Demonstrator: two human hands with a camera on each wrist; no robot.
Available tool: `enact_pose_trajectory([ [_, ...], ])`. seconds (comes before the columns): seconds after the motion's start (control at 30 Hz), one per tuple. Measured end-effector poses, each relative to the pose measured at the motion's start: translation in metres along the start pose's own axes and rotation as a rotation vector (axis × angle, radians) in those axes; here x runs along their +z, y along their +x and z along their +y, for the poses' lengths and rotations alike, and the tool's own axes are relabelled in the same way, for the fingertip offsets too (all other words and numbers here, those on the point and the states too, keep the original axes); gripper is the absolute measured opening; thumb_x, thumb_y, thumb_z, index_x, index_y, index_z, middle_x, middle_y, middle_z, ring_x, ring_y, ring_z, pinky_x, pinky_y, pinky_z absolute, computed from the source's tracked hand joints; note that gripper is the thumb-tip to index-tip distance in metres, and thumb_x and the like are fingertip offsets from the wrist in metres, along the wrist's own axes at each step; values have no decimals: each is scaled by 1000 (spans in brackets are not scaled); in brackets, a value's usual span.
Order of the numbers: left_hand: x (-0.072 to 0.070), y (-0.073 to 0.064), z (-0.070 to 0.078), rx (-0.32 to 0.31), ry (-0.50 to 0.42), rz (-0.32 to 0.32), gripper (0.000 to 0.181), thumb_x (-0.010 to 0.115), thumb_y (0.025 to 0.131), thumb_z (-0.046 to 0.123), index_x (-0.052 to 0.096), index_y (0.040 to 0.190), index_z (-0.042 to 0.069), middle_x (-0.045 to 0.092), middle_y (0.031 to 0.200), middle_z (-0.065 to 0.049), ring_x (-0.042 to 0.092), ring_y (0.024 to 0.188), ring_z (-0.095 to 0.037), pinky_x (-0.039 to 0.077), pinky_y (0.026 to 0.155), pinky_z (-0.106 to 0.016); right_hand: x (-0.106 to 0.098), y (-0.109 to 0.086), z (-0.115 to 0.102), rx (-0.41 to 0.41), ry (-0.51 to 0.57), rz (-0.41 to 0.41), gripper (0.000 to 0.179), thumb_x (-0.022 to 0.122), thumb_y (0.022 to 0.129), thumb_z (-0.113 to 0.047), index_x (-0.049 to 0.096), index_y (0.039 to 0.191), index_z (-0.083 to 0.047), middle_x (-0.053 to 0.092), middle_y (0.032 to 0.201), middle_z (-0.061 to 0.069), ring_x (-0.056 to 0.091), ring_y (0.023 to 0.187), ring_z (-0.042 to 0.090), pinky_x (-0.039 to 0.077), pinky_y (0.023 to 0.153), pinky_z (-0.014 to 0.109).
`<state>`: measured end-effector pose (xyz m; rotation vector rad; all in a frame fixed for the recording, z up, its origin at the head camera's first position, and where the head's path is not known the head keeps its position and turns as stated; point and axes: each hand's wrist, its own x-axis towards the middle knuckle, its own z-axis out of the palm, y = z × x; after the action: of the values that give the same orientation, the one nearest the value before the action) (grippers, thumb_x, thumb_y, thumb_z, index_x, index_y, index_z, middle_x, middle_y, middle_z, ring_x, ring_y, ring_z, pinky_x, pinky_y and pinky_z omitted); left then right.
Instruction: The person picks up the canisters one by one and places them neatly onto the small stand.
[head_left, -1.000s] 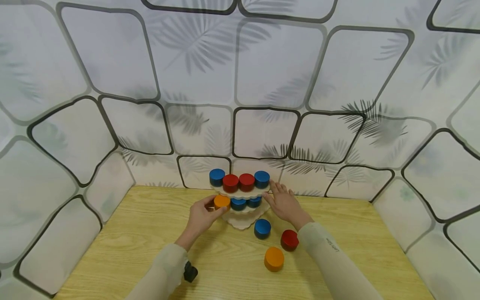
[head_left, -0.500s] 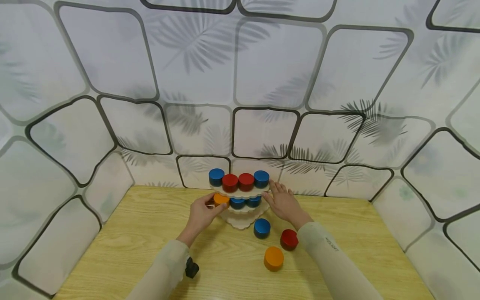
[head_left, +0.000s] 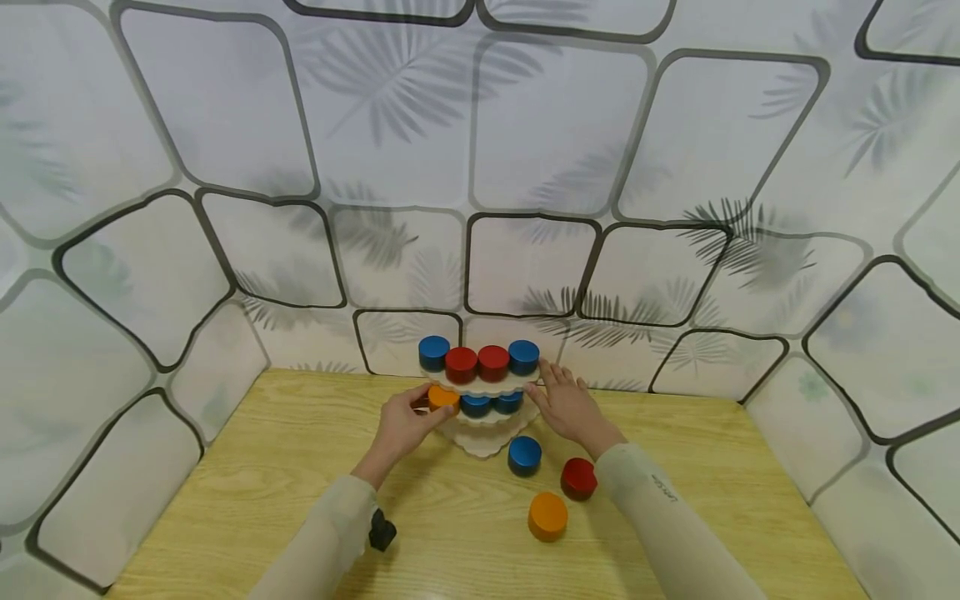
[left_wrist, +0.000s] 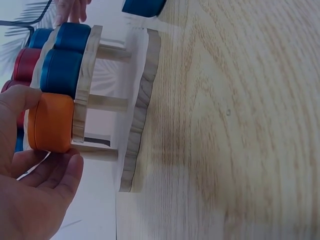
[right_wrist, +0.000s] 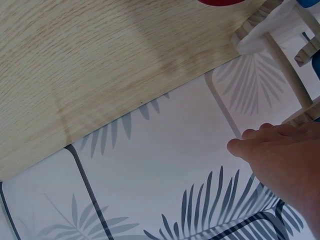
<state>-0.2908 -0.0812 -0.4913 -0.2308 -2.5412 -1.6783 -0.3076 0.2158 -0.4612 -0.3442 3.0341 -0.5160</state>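
Orange round tin (head_left: 444, 400), in the head view, has edged slightly deeper onto the stand's middle tier (head_left: 491, 420), pinched by the left hand (head_left: 400, 425). Left wrist: it adjoins a blue tin (left_wrist: 61, 70), seemingly in its row. Right wrist: the right hand (right_wrist: 282, 157), fingers extended, grips nothing visible beside the top tier (right_wrist: 304, 115).

Orange cylinder (left_wrist: 54, 122) partly behind fingers (left_wrist: 22, 98)
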Motion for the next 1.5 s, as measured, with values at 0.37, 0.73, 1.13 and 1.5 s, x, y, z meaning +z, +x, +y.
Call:
enact_pose_trajectory([
  [0.37, 1, 3, -6, 14, -175, -11, 61, 80, 94, 10, 56, 149, -2, 69, 136, -25, 67, 125, -39, 58, 104, -42, 2, 0, 0, -5, 11, -3, 75, 31, 115, -50, 11, 169, -2, 23, 171, 31, 20, 158, 53, 15, 127, 71],
  [0.73, 1, 6, -8, -4, -229, -18, 61, 77, 96, 6, 53, 150, -8, 64, 140, -29, 64, 130, -43, 57, 106, -40, 0, 0, -1, -3, 9, 0, 76, 32, 115, -50, 11, 169, -2, 23, 170, 31, 20, 159, 53, 15, 128, 70],
  [1.13, 2, 5, -7, -1, -199, -11, 59, 78, 95, 10, 56, 148, -6, 68, 136, -28, 68, 125, -41, 59, 103, -42, 0, -2, -2, -4, 7, 1, 75, 33, 115, -49, 12, 168, 0, 24, 170, 31, 21, 158, 53, 16, 127, 70],
  [1.5, 2, 5, -6, -25, -184, -17, 60, 78, 95, 10, 55, 149, -3, 70, 134, -25, 69, 122, -38, 60, 101, -41, -8, 0, -1, -12, -33, -23, 75, 32, 115, -49, 14, 168, 0, 22, 171, 30, 19, 158, 54, 16, 127, 70],
])
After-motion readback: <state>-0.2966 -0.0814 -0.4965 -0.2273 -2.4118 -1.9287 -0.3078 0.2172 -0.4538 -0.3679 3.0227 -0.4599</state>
